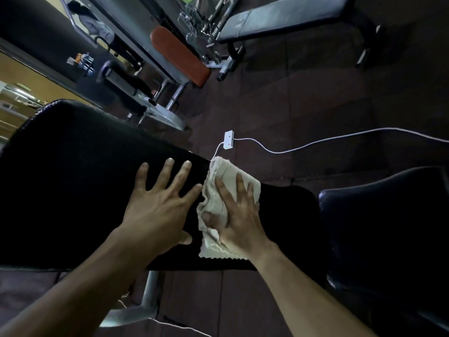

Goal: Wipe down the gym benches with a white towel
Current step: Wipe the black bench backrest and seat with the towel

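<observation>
A long black padded bench [73,181] runs across the view from the left to the middle. My left hand [160,205] lies flat on its pad with the fingers spread and holds nothing. Just to its right, my right hand [240,215] presses a crumpled white towel [218,181] onto the pad near the bench's narrow end. The fingers lie flat on top of the cloth, and the thumb rests on its lower left fold.
A second black pad [388,227] stands close at the right. On the dark floor beyond lie a white socket box [229,139] and its cable [340,138]. A red-padded machine [179,54] and a grey bench [279,18] stand farther back.
</observation>
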The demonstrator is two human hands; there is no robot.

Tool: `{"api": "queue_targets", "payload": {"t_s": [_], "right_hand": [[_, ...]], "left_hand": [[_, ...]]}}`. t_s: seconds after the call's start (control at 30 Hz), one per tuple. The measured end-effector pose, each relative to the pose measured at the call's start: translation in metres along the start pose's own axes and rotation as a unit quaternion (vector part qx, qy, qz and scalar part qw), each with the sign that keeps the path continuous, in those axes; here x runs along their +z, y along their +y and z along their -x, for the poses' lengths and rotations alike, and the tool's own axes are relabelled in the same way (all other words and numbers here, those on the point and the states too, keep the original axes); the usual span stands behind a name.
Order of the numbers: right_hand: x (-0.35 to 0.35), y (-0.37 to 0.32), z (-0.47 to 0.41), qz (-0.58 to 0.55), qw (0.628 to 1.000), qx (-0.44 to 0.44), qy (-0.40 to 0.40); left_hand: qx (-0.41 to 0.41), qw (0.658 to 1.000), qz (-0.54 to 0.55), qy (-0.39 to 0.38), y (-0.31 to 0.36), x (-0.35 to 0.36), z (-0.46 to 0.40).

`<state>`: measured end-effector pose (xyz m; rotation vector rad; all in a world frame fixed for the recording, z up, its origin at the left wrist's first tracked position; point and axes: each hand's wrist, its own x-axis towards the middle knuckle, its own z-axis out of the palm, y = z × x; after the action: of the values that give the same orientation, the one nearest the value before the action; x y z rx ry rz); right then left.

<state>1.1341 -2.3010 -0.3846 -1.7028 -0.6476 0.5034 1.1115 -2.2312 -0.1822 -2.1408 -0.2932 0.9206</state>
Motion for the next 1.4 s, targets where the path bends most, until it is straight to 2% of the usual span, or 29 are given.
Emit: {"api": "queue_targets", "payload": {"t_s": [0.17,0.27,0.43,0.6,0.7,0.83,1.0,1.13,1.27,1.4], "right_hand": [[0.026,0.004,0.059,-0.026,0.998,-0.047,0.016],[0.025,0.021,0.037,0.008,0.997,-0.070,0.040],[0.009,0.017,-0.002,0.002,0.999,-0.017,0.042],[0.035,0.025,0.044,-0.007,0.993,-0.090,0.079],[0.024,0.038,0.002,0.036,0.987,-0.129,0.095],[0.000,0.029,-0.057,0.020,0.988,-0.111,0.103],[0.015,0.024,-0.017,0.047,0.974,-0.195,0.104],[0.004,0.017,-0.046,0.052,0.967,-0.217,0.124],[-0.002,-0.022,-0.065,0.053,0.975,-0.194,0.098],[0.003,-0.023,-0.052,0.046,0.973,-0.205,0.095]], "left_hand": [[-0.002,1.000,0.003,0.001,0.005,-0.001,-0.001],[-0.012,1.000,0.003,0.024,0.007,0.000,-0.002],[-0.012,0.998,-0.025,0.060,0.013,0.011,-0.006],[0.004,0.996,-0.042,0.080,0.017,0.016,-0.007],[-0.017,0.994,-0.028,0.101,0.018,0.017,-0.008],[-0.025,0.992,-0.013,0.124,0.018,0.019,-0.006],[-0.025,0.990,-0.004,0.135,0.014,0.021,0.001],[-0.070,0.986,-0.006,0.152,0.001,0.018,0.009],[-0.088,0.972,0.013,0.219,-0.017,0.012,0.021],[-0.099,0.973,0.009,0.208,-0.035,0.015,0.026]]}}
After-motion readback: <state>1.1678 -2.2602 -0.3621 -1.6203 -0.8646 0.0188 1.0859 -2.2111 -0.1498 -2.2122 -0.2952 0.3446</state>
